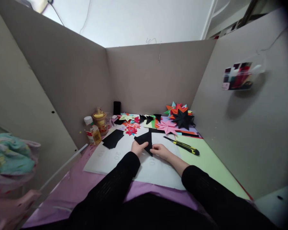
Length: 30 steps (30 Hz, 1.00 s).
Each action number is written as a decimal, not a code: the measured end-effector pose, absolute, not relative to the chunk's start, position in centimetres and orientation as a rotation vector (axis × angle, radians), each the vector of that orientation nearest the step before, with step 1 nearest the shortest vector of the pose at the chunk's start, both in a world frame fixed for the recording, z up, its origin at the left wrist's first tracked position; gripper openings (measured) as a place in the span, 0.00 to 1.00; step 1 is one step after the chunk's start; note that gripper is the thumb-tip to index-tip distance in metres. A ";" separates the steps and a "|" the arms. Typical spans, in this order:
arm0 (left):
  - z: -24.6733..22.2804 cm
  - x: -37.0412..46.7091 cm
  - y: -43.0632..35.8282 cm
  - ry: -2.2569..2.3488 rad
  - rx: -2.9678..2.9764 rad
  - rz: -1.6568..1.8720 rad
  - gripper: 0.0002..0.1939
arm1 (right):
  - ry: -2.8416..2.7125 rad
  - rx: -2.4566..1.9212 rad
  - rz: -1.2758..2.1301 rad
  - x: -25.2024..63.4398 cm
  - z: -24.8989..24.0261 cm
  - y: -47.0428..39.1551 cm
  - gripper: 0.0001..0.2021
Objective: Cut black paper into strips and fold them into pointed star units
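Observation:
A folded piece of black paper (144,138) is held just above the white sheet (166,175), its outline coming to points. My left hand (138,148) pinches its lower left side, thumb on top. At its lower right edge, my right hand (160,150) grips the paper between thumb and fingers. Left of my hands lies a stack of black paper pieces (113,138). On the right rests a yellow and black utility knife (186,146). Small black folded triangles (149,119) sit behind the held paper.
Folded paper stars, among them a black star (183,118) and a pink star (167,127), gather at the back. A glue bottle (93,131) and a yellow-lidded jar (100,122) stand back left. Grey partitions (158,76) enclose the table. Another person's hand (16,204) shows at lower left.

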State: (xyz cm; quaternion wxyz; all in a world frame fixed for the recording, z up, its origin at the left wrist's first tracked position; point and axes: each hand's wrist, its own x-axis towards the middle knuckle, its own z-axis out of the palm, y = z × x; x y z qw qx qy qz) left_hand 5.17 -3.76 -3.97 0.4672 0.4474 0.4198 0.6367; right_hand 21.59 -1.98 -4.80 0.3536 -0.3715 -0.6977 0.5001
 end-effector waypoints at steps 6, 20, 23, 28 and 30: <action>-4.4 4.6 -4.0 1.048 1.083 1.552 0.24 | -1.669 -0.940 1.247 21.2 -4.6 -2.8 0.12; -4.6 3.8 -3.7 1.099 0.872 1.574 0.20 | -1.359 -1.011 1.195 19.4 -5.2 -3.6 0.15; -4.5 3.5 -3.6 1.131 0.852 1.571 0.13 | -1.299 -1.032 1.202 20.0 -5.3 -3.4 0.16; -4.4 3.2 -3.6 1.165 0.842 1.562 0.14 | -1.241 -1.029 1.227 19.9 -5.4 -3.3 0.15; -4.5 3.2 -3.5 1.170 0.841 1.558 0.15 | -1.228 -1.021 1.237 19.9 -5.5 -3.3 0.14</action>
